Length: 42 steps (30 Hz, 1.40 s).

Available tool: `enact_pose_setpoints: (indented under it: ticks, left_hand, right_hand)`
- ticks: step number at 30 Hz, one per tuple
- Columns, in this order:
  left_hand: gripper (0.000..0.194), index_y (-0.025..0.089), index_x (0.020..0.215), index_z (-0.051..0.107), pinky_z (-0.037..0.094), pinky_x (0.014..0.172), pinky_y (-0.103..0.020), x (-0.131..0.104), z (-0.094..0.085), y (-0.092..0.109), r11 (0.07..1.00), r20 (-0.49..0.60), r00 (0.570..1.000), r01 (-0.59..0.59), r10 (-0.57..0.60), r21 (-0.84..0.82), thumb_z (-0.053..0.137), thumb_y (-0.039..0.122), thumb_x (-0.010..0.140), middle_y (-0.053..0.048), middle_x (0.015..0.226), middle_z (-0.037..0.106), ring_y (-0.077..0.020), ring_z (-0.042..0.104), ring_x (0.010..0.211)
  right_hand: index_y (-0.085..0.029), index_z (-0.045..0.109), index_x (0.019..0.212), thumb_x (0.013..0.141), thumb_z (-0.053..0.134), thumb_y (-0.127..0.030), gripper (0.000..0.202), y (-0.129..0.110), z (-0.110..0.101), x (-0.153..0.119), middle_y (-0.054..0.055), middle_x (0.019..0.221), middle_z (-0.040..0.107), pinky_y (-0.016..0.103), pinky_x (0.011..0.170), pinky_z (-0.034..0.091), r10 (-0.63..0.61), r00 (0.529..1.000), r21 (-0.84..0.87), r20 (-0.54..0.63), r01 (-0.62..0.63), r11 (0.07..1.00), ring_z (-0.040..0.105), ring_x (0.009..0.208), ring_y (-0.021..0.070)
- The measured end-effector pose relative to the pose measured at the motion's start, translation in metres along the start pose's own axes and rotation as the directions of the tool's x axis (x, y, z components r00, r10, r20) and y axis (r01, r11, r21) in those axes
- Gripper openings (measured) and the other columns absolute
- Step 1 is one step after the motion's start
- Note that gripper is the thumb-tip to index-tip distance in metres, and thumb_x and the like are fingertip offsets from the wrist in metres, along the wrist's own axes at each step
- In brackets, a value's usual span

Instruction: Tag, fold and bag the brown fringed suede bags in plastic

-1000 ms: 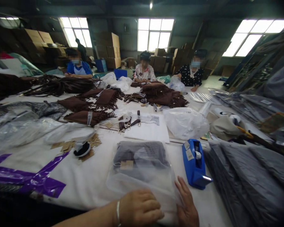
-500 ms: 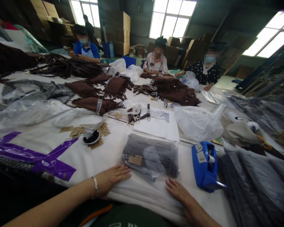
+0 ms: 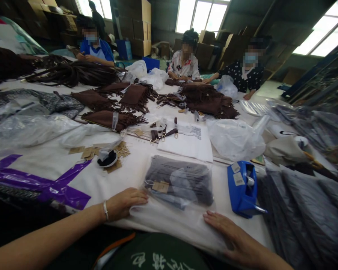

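Note:
In front of me a clear plastic bag (image 3: 173, 215) lies on the white-covered table, with a folded dark grey item (image 3: 165, 170) inside. A brown tag (image 3: 160, 186) on a white string shows at its left side. My left hand (image 3: 128, 202) rests by the bag's near left edge, fingers stretched out. On the other side, my right hand (image 3: 224, 228) lies with fingers extended over the near right part of the loose plastic. Neither hand grips anything. The bag's clear end spreads between the hands toward me.
A blue tape dispenser (image 3: 242, 189) stands right of the bag, beside stacked dark bagged goods (image 3: 307, 210). Left lie brown tags (image 3: 87, 152) and a small white dish (image 3: 107, 159). Brown fringed bags (image 3: 133, 98) are farther back, with several people across the table.
My hands have moved apart, the left one leftward and the right one rightward. The bag's loose plastic end now shows spread out toward me. The whole view has shifted slightly.

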<state>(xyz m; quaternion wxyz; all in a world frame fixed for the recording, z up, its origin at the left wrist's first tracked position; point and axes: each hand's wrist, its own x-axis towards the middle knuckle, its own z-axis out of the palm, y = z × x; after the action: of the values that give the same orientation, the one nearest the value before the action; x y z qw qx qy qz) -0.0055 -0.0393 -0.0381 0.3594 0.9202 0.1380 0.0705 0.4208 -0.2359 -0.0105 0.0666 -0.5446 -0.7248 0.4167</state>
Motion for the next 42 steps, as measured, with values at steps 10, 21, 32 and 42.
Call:
enact_pose_setpoints:
  ticks: [10,21,32,42]
  left_hand:
    - [0.041,0.017,0.08,0.059,0.048,0.059,-0.029,0.022,0.059,0.006,0.785,-0.708,0.557,0.619,-0.434,0.007,0.029,0.042,0.094,-0.004,0.064,0.061,-0.0189,0.061,0.061]
    - [0.029,0.018,0.114,0.053,0.044,0.082,-0.036,0.036,0.002,0.018,0.765,-0.773,0.567,0.621,-0.286,0.172,0.046,0.035,0.091,-0.004,0.08,0.062,-0.0206,0.058,0.081]
    - [0.029,0.02,0.076,0.062,0.038,0.075,-0.037,0.126,0.005,0.059,0.915,-0.063,0.951,0.309,-0.303,0.262,0.074,0.046,0.067,-0.002,0.079,0.064,-0.0241,0.053,0.087]
    - [0.015,0.019,0.077,0.059,0.036,0.074,-0.035,0.126,0.007,0.062,0.901,-0.177,0.937,0.341,-0.302,0.267,0.067,0.032,0.077,-0.003,0.081,0.064,-0.0233,0.052,0.086]
  right_hand:
    - [-0.018,0.064,0.099,0.09,0.036,-0.047,0.041,0.017,0.086,0.046,0.008,0.088,0.071,0.03,0.068,0.05,0.351,0.449,0.231,-0.822,-0.301,0.925,0.066,0.08,0.0226]
    - [-0.025,0.055,0.093,0.092,0.021,-0.053,0.044,-0.017,0.072,0.061,0.004,0.076,0.069,0.029,0.056,0.04,0.565,0.542,0.176,-0.622,-0.607,0.775,0.065,0.072,0.0244]
    - [-0.025,0.056,0.096,0.091,0.016,-0.054,0.05,-0.017,0.077,0.062,0.005,0.074,0.069,0.029,0.056,0.041,0.578,0.527,0.161,-0.623,-0.636,0.754,0.066,0.071,0.0246]
    - [-0.024,0.057,0.09,0.091,0.02,-0.052,0.046,-0.016,0.075,0.066,0.004,0.071,0.068,0.029,0.053,0.041,0.53,0.501,0.196,-0.684,-0.574,0.795,0.065,0.065,0.0232]
